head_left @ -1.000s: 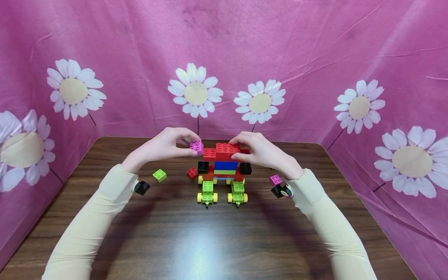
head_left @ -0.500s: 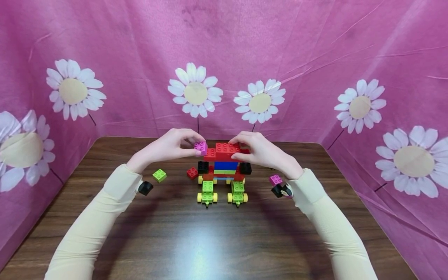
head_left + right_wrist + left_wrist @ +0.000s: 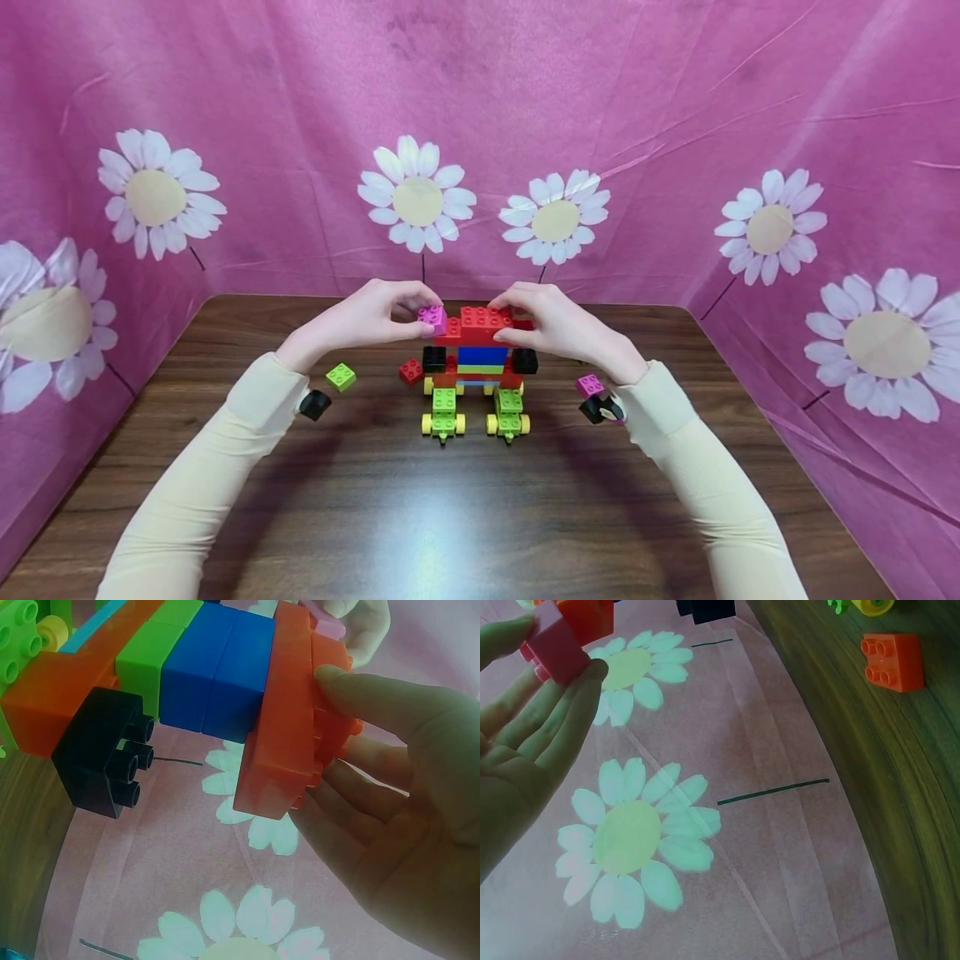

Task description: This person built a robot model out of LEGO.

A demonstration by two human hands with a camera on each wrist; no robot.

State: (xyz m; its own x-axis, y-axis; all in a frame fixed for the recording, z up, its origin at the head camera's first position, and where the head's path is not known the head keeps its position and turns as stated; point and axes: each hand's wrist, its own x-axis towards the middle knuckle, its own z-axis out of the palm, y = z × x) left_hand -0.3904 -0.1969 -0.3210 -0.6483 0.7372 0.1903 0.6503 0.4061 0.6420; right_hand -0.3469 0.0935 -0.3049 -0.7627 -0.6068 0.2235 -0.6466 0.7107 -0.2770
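Note:
A built figure of toy bricks stands mid-table, with a blue middle point(image 3: 482, 358), a black brick point(image 3: 97, 754) out at each side and green wheeled feet point(image 3: 444, 412) in front. Between thumb and fingers, my left hand point(image 3: 375, 312) pinches a pink brick point(image 3: 432, 318) at the left end of the red top row point(image 3: 452, 327). Whether its studs are joined to the row cannot be told. On the right, my right hand point(image 3: 558, 325) grips the upper red brick point(image 3: 480, 319) at its right end. In the right wrist view the thumb lies along that red brick.
Left of the figure lie a loose red brick point(image 3: 411, 371) and a green brick point(image 3: 341, 377) on the wooden table point(image 3: 360, 500). A second pink brick point(image 3: 590, 384) lies near the right wrist. A pink flowered cloth point(image 3: 480, 100) hangs behind.
My left hand has moved right with the pink brick, from beside the red row to its left end. My right hand keeps its grip in the same place.

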